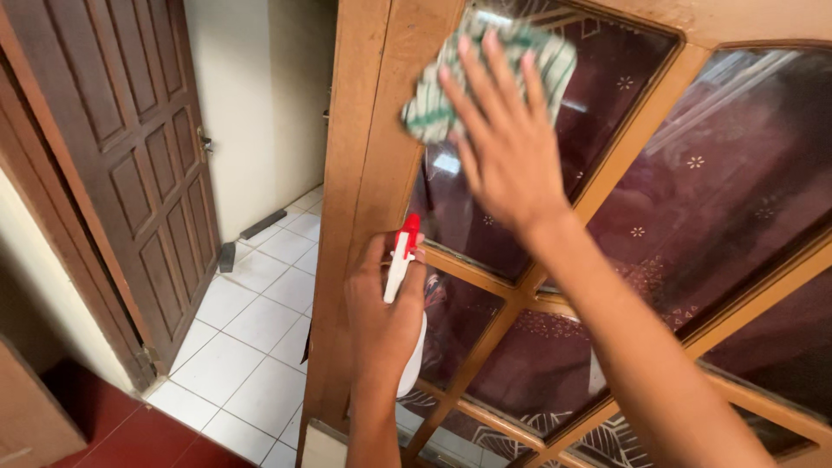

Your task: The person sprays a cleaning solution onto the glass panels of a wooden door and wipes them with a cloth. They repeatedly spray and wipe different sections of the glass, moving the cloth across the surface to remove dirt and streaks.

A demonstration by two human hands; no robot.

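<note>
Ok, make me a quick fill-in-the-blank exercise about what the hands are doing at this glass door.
1. The right hand presses a green-and-white striped ____ against the glass pane.
2. The left hand holds a spray bottle whose trigger top is ____.
3. The wooden frame around the panes is light ____.
4. The floor by the dark door is laid with white ____.

Missing words: cloth; red; brown; tiles

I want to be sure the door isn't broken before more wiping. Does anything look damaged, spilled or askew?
Nothing stands out. The glass panes show no cracks, the right hand presses a striped cloth flat on one, and the left hand holds the spray bottle upright.
</note>
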